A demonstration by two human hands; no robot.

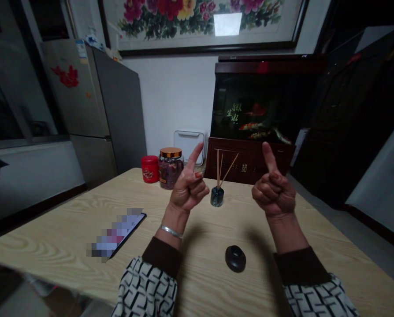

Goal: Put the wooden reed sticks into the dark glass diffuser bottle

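Observation:
Both hands are raised over the wooden table (197, 281), palms turned towards me. On my left hand (188, 185) the index finger points up while the thumb and other fingers fold into the palm; nothing shows in it. My right hand (274, 191) makes the same shape, index finger up and the rest curled, also with nothing visible in it. Between the hands stands a reed diffuser (217, 196) with several sticks, touched by neither. Below them on the tabletop lies a small dark round object (236, 258), its kind unclear. A silver bangle (171, 231) circles my left wrist.
A phone (120, 235) with a blurred screen lies on the table's left side. Towards the back stand a red canister (150, 169) and a glass jar (168, 171) with a copper-coloured lid. Beyond the table are a fish tank (253, 105) and a refrigerator (117, 105).

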